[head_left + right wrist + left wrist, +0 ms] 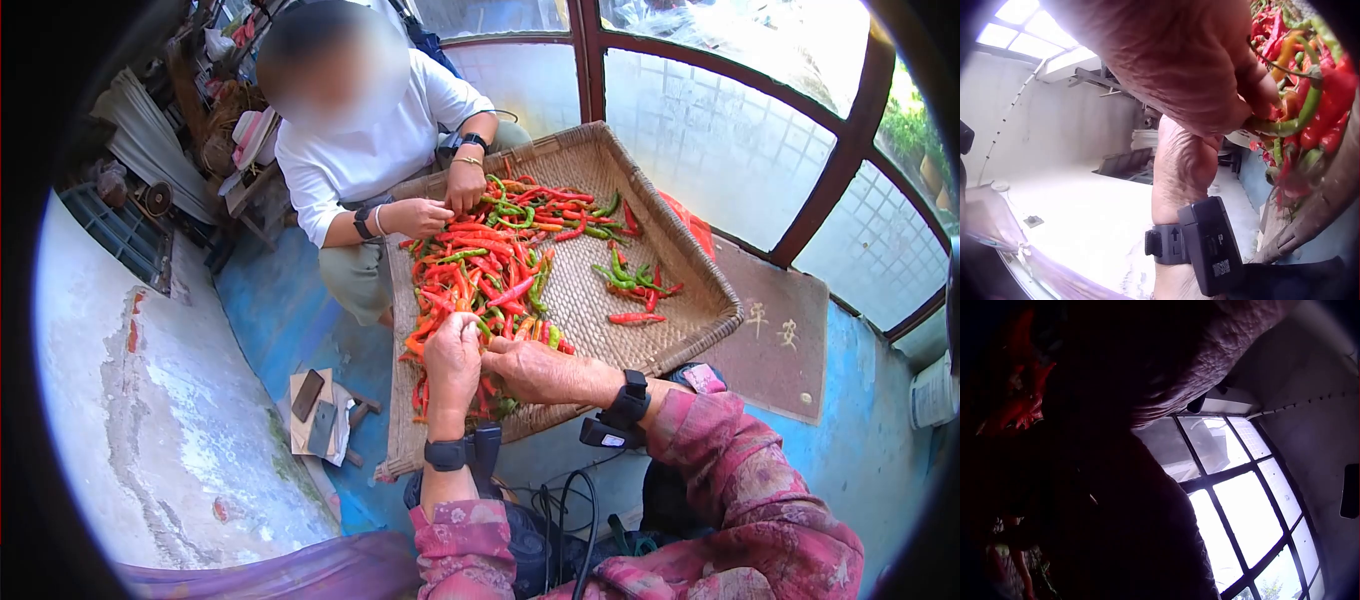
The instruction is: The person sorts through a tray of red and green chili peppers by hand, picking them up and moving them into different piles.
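Woven tray (697, 292) = landmark. Wearer's R hand (545, 370) is over the tray's near edge, fingers bent in tight, gap v. narrow, pinching one end of a curved green chilli (1291, 127), stalk on; best seen fr. R wrist view. L hand (453, 362) is just beside it, also over the tray, fingers curled in at the chillies; can't tell what, if anything, they grip (L wrist view too dark). Red, green & a few orange chillies (487, 262) heaped in tray's left part, smaller cluster (640, 282) toward its right. Across the tray, the other person's hands (424, 217) are close together at the heap, fingers bent; can't tell what's held. Writing: mat (790, 365) right of tray has 平安 in gold; L wrist strap (1171, 244), beside tray, shows an arrow & "L"; box (1209, 240) on it has a QR code, other print too small. No. of chillies in L fingers unclear.
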Demonstrator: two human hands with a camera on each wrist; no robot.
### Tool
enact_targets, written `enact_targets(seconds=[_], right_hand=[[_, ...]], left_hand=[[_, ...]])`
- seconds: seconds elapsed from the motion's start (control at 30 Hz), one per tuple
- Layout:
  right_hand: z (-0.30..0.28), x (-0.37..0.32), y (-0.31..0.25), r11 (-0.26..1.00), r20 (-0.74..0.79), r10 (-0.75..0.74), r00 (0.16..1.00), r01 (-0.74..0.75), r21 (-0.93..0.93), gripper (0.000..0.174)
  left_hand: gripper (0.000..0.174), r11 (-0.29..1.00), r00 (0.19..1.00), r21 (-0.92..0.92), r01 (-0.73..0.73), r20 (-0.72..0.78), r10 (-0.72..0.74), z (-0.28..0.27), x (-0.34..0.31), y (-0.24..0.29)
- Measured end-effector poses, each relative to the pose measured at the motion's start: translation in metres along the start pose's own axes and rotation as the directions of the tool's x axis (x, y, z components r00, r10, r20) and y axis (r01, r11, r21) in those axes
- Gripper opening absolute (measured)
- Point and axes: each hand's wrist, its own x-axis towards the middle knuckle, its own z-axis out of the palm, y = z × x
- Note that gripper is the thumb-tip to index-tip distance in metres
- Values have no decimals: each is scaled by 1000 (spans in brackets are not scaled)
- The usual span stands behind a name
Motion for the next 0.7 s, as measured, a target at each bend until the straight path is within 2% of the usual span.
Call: enact_targets(seconds=[0.07, 0.13, 0.23, 0.3, 0.33, 0.4, 0.47, 0.5, 0.53, 0.6, 0.63, 0.7], right_hand=[[-7, -1, -6, 998, -36, -30, 999, 31, 50, 22], [-4, 0, -7, 992, -56, -119, 991, 116, -52, 21], [8, -7, -3, 974, 64, -195, 979, 201, -101, 16], [13, -8, -4, 968, 85, -224, 971, 232, -93, 14], [13, -6, -5, 962, 53, -218, 975, 224, -158, 12], [9, -2, -7, 951, 26, -214, 977, 214, -222, 10], [-2, 5, -7, 974, -115, -102, 988, 75, -214, 9], [-10, 6, -10, 991, -203, -49, 978, 22, -134, 8], [-10, 12, -6, 994, -431, -94, 898, 59, -94, 11], [-26, 11, -13, 987, -494, 143, 858, -86, 137, 18], [-31, 12, -12, 973, -475, 196, 858, -110, 203, 25], [-31, 12, -9, 980, -467, 169, 868, -97, 174, 24]], left_hand=[[9, 989, 997, -130, 69, -29, -73, -5, 1, 8], [11, 982, 994, -168, 91, -48, -101, -12, 3, 10], [13, 897, 984, -415, 151, -24, -177, -20, 5, 10], [19, 748, 972, -640, 177, -4, -234, -24, 8, 11], [19, 748, 971, -639, 179, -6, -237, -25, 8, 9], [23, 482, 982, -871, 91, -1, -188, -27, 8, 8], [27, 464, 980, -881, 90, -6, -201, -28, 8, 11], [28, 398, 986, -913, 90, 24, -167, -29, 8, 10], [30, 330, 990, -939, 93, 52, -130, -30, 8, 10], [32, 331, 987, -938, 104, 57, -150, -29, 6, 12], [32, 318, 989, -941, 113, 77, -124, -28, 6, 12], [31, 311, 986, -937, 158, 134, -97, -26, 4, 17]])
